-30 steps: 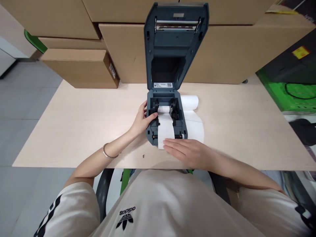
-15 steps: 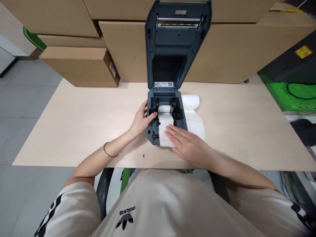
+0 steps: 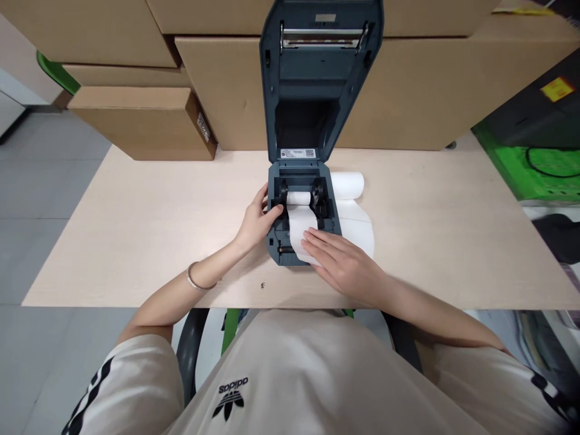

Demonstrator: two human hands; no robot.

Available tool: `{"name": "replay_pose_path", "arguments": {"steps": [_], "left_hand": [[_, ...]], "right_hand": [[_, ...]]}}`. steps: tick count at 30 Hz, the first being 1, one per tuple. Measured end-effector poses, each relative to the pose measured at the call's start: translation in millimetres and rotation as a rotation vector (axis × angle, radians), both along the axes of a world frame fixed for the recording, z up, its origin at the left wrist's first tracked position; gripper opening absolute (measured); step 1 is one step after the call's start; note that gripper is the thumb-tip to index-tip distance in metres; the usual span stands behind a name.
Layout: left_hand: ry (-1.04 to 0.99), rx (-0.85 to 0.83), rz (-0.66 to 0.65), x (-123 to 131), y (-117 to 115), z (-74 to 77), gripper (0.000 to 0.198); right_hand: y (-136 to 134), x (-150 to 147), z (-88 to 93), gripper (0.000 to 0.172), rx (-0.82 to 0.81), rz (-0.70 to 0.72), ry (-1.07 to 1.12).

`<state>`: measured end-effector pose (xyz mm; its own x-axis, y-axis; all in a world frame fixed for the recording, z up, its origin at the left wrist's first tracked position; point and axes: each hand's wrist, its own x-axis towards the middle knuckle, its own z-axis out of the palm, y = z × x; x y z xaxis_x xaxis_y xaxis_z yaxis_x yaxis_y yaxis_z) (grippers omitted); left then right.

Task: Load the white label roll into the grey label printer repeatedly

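- At the left rear of the desk [image 3: 181, 211] stands a cardboard box [image 3: 145, 127], well apart from the hands.
- Left of centre, the left hand [image 3: 257, 222] has hold of the side wall of the printer [image 3: 299, 166]: its thumb lies over the rim and its fingers bend against the outside.
- In the middle, the printer sits on the desk, its lid [image 3: 301, 71] raised. A small white roll [image 3: 299, 198] lies between the black holders inside, and its paper strip [image 3: 300, 220] runs toward the front edge, bowed rather than flat.
- Just right of that, the right hand [image 3: 342, 260] lies palm down, fingers straight and close together, their tips on the strip. Whether the thumb pinches the paper from beneath, I cannot tell. The step in hand looks like settling the strip over the printer's front; any next move seems to call for light, even pressure, since thin paper could skew or crease.
- Beyond the printer's right side lies a larger white roll [image 3: 348, 185], partly unrolled.
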<state>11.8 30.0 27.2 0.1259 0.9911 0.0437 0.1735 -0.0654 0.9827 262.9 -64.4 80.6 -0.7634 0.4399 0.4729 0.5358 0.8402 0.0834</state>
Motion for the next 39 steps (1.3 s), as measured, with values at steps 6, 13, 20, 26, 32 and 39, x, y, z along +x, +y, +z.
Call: {"name": "replay_pose_path", "arguments": {"steps": [6,13,20,26,32,39], "left_hand": [[-0.020,-0.020,-0.007,0.2,1.2,-5.3,0.081],[-0.016,-0.006,-0.028,-0.9,-0.2,-5.1,0.075],[-0.008,-0.010,-0.023,-1.1,-1.1,-2.0,0.075],[-0.015,0.003,-0.036,-1.6,-0.3,-4.5,0.075],[-0.019,-0.018,-0.041,-2.9,-1.2,-3.7,0.078],[-0.139,-0.006,-0.056,0.4,-1.2,-18.4,0.081]], "right_hand": [[-0.3,-0.3,-1.3,0.029,-0.051,-0.037,0.049],[-8.1,-2.6,0.7,0.031,-0.012,-0.134,-0.010],[-11.8,-7.8,-1.6,0.034,-0.002,-0.126,-0.002],[-6.7,4.8,3.9,0.033,-0.067,-0.077,-0.046],[-7.4,18.2,-9.2,0.036,0.036,0.114,-0.072],[37.5,44.0,28.5,0.031,-0.068,0.139,0.198]]}}
